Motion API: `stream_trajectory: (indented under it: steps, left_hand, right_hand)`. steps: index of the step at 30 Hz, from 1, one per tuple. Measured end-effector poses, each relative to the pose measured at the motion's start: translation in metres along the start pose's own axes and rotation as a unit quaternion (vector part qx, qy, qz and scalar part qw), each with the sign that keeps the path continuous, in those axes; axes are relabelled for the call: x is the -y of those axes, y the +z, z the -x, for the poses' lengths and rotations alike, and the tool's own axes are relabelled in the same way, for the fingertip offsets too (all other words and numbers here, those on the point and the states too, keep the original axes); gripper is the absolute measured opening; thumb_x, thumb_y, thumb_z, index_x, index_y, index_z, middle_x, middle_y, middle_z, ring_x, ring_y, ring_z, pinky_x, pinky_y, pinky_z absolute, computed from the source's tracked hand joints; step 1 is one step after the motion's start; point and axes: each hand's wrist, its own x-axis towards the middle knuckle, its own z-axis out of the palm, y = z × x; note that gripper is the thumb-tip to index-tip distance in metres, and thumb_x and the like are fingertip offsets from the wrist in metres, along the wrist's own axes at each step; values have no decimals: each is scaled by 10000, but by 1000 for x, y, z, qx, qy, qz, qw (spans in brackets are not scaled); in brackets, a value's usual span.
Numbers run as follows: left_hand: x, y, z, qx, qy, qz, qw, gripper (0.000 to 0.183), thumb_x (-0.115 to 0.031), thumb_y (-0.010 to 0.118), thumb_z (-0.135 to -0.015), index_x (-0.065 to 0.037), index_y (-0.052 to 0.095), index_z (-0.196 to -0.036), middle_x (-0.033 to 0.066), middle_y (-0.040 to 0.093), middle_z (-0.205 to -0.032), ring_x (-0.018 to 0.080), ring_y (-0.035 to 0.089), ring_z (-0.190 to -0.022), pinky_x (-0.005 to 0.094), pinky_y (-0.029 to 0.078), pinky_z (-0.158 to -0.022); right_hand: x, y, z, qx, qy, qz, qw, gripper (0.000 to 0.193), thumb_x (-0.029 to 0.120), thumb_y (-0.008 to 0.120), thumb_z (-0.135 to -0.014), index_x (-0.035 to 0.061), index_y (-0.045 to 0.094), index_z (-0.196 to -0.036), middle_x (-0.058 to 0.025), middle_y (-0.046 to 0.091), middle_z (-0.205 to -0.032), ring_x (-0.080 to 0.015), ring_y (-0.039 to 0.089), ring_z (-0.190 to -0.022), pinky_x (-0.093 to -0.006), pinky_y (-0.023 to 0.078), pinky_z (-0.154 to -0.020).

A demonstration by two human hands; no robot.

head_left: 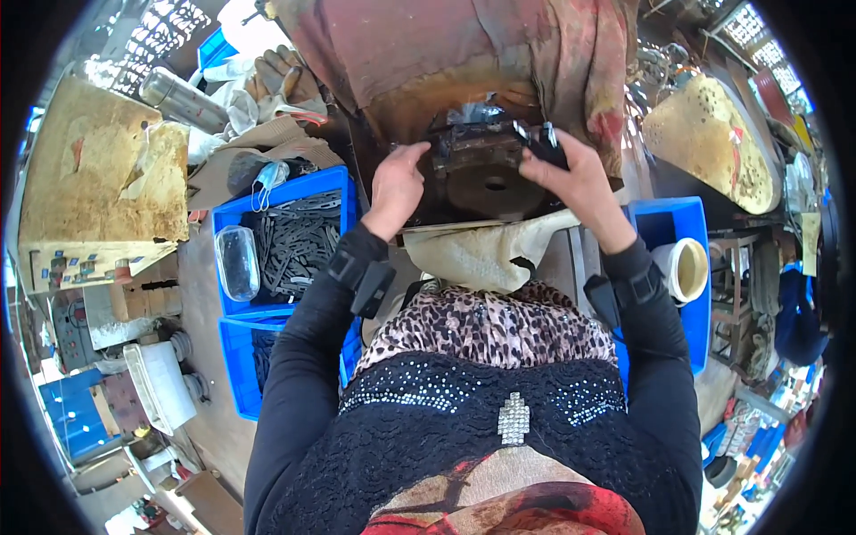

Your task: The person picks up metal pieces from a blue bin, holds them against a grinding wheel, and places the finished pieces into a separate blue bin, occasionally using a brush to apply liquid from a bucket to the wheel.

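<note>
In front of me stands a dark, greasy machine point(486, 183) with a round, disc-like part low on it and a blocky fixture point(477, 147) above. My right hand point(578, 178) is at the fixture's right end, its fingers and thumb closed on black metal pieces point(546, 147) with shiny ends. On the fixture's left side, my left hand point(396, 187) is held up with its fingers curled together and their tips close to the dark metal. Anything between those fingertips is too small or hidden to make out.
At my left, a blue crate point(346, 192) holds many flat black metal strips point(299, 236) and a clear plastic box point(237, 263). A second blue crate point(236, 357) sits nearer. At right, a blue bin point(700, 339) holds a cream pot point(688, 270). Reddish cloth point(437, 53) drapes above the machine.
</note>
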Motion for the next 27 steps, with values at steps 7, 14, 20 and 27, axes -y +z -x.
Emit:
stream_trajectory:
  steps: [7, 14, 20, 27]
  left_hand:
    - [19, 15, -20, 66, 99, -129, 984, 371, 43, 553, -748, -28, 661, -1097, 173, 640, -950, 367, 618, -901, 428, 513, -799]
    - [18, 19, -18, 162, 122, -161, 966, 210, -60, 578, -810, -22, 675, -992, 180, 647, -886, 380, 625, -861, 463, 506, -765]
    - [37, 37, -24, 251, 130, -236, 930, 134, -122, 559, -844, -35, 658, -823, 187, 661, -826, 392, 638, -832, 472, 516, -747]
    - [60, 63, -16, 229, 98, -250, 936, 172, -138, 572, -812, -11, 678, -764, 227, 661, -787, 413, 651, -773, 494, 520, -687]
  right_hand:
    - [-23, 18, 81, 64, 92, -14, 994, 258, 66, 788, -791, 12, 617, -977, -13, 667, -823, -40, 557, -777, -227, 478, -716]
    - [-43, 23, 109, 112, 105, -13, 988, 283, 89, 823, -761, 13, 637, -960, -25, 631, -731, -65, 560, -706, -249, 469, -658]
    - [-52, 25, 115, 153, 115, -25, 981, 240, 109, 796, -792, 20, 641, -952, -58, 580, -702, -78, 537, -690, -266, 467, -654]
    - [-54, 14, 92, 99, 202, -165, 960, 202, 79, 696, -873, -1, 633, -1047, 20, 591, -758, -75, 543, -705, -247, 443, -674]
